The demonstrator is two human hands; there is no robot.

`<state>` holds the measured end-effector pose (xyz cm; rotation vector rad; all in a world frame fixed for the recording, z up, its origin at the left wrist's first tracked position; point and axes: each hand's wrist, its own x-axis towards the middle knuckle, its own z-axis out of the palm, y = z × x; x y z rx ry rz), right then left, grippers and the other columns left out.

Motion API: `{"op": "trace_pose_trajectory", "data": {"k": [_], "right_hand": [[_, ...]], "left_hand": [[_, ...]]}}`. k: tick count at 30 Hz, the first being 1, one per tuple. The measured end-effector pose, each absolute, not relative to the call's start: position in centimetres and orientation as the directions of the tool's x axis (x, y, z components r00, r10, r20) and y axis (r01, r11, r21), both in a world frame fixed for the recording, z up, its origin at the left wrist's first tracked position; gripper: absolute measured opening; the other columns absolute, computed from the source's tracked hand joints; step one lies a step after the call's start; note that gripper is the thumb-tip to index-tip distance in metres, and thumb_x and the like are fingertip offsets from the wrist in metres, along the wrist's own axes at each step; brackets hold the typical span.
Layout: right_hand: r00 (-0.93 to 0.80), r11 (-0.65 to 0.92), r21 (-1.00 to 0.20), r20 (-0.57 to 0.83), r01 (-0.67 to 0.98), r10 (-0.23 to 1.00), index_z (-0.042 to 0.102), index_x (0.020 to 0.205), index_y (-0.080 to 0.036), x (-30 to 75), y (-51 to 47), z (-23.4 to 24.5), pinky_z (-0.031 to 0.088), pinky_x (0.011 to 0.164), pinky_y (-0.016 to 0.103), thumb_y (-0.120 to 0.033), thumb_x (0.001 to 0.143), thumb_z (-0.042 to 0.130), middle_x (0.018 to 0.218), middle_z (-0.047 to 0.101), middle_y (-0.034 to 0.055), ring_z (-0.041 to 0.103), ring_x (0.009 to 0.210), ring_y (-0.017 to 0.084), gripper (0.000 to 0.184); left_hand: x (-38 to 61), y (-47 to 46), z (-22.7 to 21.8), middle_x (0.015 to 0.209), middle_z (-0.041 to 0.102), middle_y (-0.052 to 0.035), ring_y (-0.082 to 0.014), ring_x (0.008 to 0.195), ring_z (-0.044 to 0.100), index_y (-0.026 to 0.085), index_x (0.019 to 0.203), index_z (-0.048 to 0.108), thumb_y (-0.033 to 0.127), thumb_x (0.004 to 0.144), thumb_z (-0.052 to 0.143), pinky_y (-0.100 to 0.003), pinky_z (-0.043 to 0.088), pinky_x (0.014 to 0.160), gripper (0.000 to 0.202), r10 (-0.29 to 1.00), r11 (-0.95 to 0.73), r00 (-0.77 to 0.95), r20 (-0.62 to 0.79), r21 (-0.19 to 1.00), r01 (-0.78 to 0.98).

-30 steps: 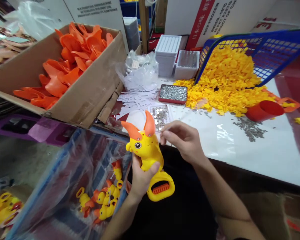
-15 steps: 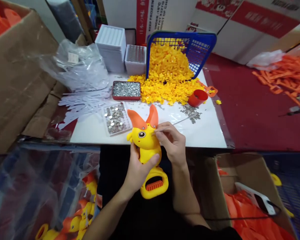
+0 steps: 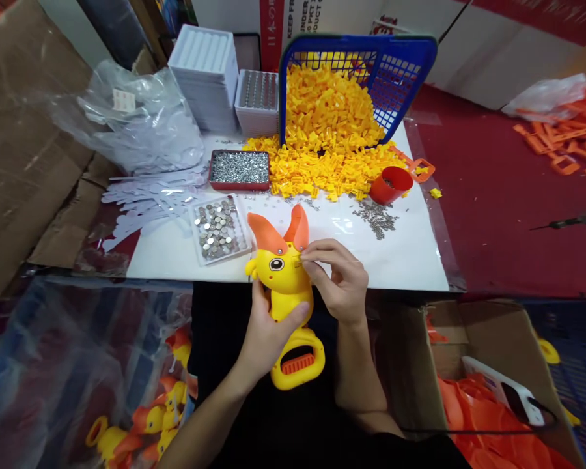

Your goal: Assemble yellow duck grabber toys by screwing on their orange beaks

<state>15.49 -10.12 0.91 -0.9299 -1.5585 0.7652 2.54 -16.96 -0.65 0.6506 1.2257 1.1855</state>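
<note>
My left hand (image 3: 268, 335) is wrapped round the body of a yellow plastic toy animal (image 3: 289, 301) with orange ears and a printed eye. A looped handle with an orange ridged grip forms its lower end. My right hand (image 3: 340, 277) is pinched at the side of the toy's head, just below the right ear. Between its fingers lies a thin pale strip (image 3: 339, 262), whose near end reaches a small opening in the head; its exact kind is unclear. Screws show at the base of both ears.
Behind the toy are a tray of round metal discs (image 3: 219, 228), a red tray of small metal parts (image 3: 240, 169), a blue basket (image 3: 410, 85) spilling yellow pieces, a red cup (image 3: 391, 185) and loose screws (image 3: 378, 218). White strips (image 3: 151, 198) lie left; a cardboard box (image 3: 473, 319) stands right.
The view has shifted slightly. The thin strip no longer sticks out far to the upper right; it now lies across my right fingers. My left hand keeps its hold on the toy.
</note>
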Motion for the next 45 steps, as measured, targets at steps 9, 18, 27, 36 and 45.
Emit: {"op": "trace_pose_trajectory", "data": {"k": [9, 18, 27, 36, 45], "right_hand": [[-0.129, 0.519, -0.836, 0.503, 0.175, 0.854, 0.074, 0.096, -0.023, 15.6, -10.4, 1.0, 0.058, 0.083, 0.037, -0.007, 0.090, 0.065, 0.094, 0.071, 0.0063, 0.068, 0.093, 0.019, 0.020], [-0.134, 0.556, -0.783, 0.542, 0.279, 0.830, 0.074, 0.098, -0.025, 15.3, -10.5, 1.1, 0.058, 0.080, 0.037, -0.008, 0.090, 0.065, 0.096, 0.069, 0.0059, 0.067, 0.091, 0.019, 0.021], [-0.197, 0.555, -0.774, 0.519, 0.303, 0.832, 0.074, 0.096, -0.025, 15.8, -10.5, 1.3, 0.058, 0.082, 0.038, -0.011, 0.090, 0.064, 0.098, 0.068, 0.0069, 0.067, 0.094, 0.020, 0.018], [-0.177, 0.434, -0.892, 0.410, 0.128, 0.895, 0.077, 0.090, -0.025, 15.9, -10.3, 0.8, 0.059, 0.081, 0.033, -0.016, 0.090, 0.068, 0.097, 0.067, 0.0057, 0.067, 0.092, 0.018, 0.012], [-0.214, 0.582, -0.756, 0.541, 0.300, 0.813, 0.077, 0.100, -0.028, 16.3, -10.6, 1.0, 0.058, 0.079, 0.034, -0.011, 0.090, 0.065, 0.098, 0.066, 0.0064, 0.067, 0.093, 0.019, 0.023]], "left_hand": [[2.6, -17.0, -0.3, 0.131, 0.065, -0.0139, -0.0308, 0.117, 0.067, 0.021, 0.139, 0.039, 0.041, 0.071, 0.082, -0.042, 0.058, 0.095, 0.083, 0.912, 0.358, -0.083, -0.401, 0.880, -0.313], [2.6, -17.0, -0.2, 0.130, 0.065, -0.0139, -0.0310, 0.115, 0.068, 0.021, 0.139, 0.040, 0.040, 0.073, 0.082, -0.043, 0.059, 0.095, 0.080, 0.919, 0.344, -0.068, -0.389, 0.874, -0.344], [2.5, -17.0, -0.5, 0.131, 0.065, -0.0131, -0.0278, 0.115, 0.069, 0.021, 0.137, 0.039, 0.034, 0.074, 0.082, -0.038, 0.059, 0.095, 0.078, 0.924, 0.329, -0.068, -0.376, 0.874, -0.358], [2.0, -17.2, -1.1, 0.142, 0.060, -0.0147, -0.0287, 0.127, 0.062, 0.021, 0.144, 0.034, 0.037, 0.077, 0.081, -0.039, 0.054, 0.104, 0.083, 0.938, 0.324, -0.020, -0.345, 0.898, -0.299], [1.9, -16.9, -0.6, 0.141, 0.061, -0.0146, -0.0296, 0.126, 0.063, 0.022, 0.143, 0.037, 0.035, 0.076, 0.081, -0.042, 0.053, 0.105, 0.081, 0.930, 0.349, 0.000, -0.368, 0.882, -0.316]]}}
